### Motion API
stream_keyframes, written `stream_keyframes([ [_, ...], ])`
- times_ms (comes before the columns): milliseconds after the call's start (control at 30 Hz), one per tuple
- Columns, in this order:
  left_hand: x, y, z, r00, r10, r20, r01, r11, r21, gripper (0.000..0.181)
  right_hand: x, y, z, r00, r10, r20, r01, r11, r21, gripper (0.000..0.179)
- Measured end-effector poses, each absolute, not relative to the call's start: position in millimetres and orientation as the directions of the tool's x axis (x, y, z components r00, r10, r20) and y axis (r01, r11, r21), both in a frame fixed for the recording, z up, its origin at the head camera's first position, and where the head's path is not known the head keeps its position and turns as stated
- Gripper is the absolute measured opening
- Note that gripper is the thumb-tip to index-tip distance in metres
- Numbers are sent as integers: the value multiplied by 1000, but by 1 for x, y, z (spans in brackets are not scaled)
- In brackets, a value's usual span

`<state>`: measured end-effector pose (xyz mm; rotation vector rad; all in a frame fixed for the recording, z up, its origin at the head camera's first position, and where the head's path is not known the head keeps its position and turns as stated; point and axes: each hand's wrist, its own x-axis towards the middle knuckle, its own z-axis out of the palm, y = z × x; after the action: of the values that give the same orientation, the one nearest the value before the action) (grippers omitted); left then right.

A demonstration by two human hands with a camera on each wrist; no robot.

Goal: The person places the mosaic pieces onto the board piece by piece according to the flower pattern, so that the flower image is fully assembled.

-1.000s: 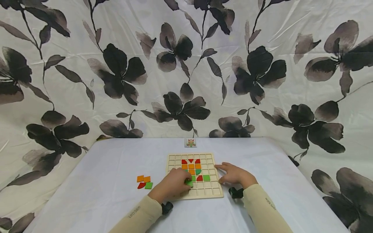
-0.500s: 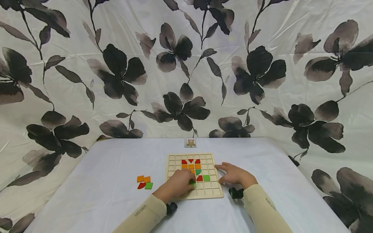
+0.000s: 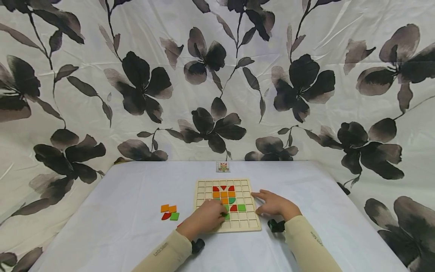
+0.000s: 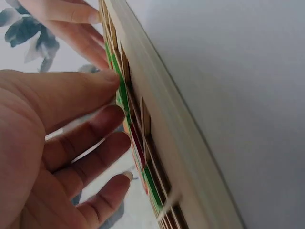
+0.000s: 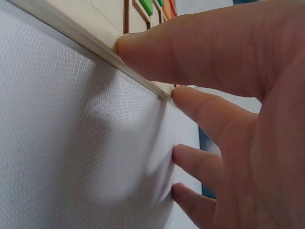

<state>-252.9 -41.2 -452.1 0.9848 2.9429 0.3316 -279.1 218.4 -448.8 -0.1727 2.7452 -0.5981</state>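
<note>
My left hand (image 3: pixel 207 217) lies over the lower left part of a wooden grid board (image 3: pixel 252 223). Its thumb rests on a green square tile (image 4: pixel 122 95) set in the grid, and the other fingers are loosely bent beside the tiles. At the board's right edge, my right hand (image 3: pixel 276 204) touches the rim with thumb and index finger, its other fingers spread. Red, orange and green tiles form a pattern in the grid, including an orange square (image 3: pixel 224 194) and a green square (image 3: pixel 241 207). My left hand covers part of the pattern.
Left of the board lie loose tiles: two orange squares (image 3: pixel 164 208), a red leaf-shaped piece (image 3: pixel 166 216) and a green square (image 3: pixel 175 216). A bit of red (image 3: pixel 179 225) shows beside the left wrist. A small pattern card (image 3: pixel 223 167) lies behind the board on the white-covered table (image 3: pixel 136 189).
My left hand, which pinched a green tile one second ago, moved right over the board and then slightly back left. A green tile now shows by its fingertips. The right hand stayed put.
</note>
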Motion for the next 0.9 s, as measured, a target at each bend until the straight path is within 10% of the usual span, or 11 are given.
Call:
stream_keyframes([
  [900,-260,-169,-420,-936,351,-19,338,913,230,17,-279,218,-451,-943,-180,-281,-50,909,-414,71],
])
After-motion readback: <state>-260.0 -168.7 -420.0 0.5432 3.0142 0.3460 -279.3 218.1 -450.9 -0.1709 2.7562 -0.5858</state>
